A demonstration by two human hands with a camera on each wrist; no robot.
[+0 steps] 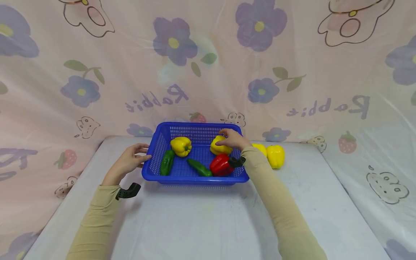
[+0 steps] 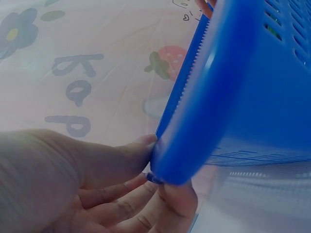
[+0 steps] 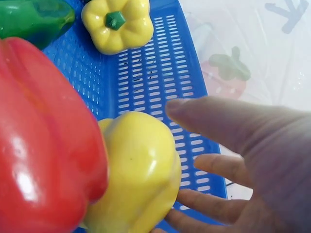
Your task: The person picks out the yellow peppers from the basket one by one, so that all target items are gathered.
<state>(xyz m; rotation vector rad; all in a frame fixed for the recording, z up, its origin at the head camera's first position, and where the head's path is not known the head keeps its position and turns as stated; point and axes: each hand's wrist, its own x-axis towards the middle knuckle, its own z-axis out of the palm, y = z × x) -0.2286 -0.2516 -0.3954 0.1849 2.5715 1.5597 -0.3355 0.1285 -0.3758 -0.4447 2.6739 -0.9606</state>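
Observation:
My left hand (image 1: pixel 128 160) pinches the left rim of a blue plastic basket (image 1: pixel 195 180), its thumb on the rim and its fingers curled beneath, as the left wrist view shows. Over the basket's right side, my right hand (image 1: pixel 234 139) is spread beside a yellow bell pepper (image 1: pixel 220 147). In the right wrist view its fingertips touch or nearly touch that pepper (image 3: pixel 141 165), while the thumb stands apart. A red bell pepper (image 1: pixel 221 166) lies just in front. Also inside are another yellow bell pepper (image 1: pixel 181 146) and two green peppers, one on the left (image 1: pixel 167 162) and one near the middle (image 1: pixel 199 168).
Two more yellow bell peppers, the outer one (image 1: pixel 275 156) in full view and the inner one (image 1: pixel 261 148) partly behind the right arm, lie on the white table (image 1: pixel 195 220) right of the basket. A printed curtain (image 1: pixel 208 79) hangs directly behind the table.

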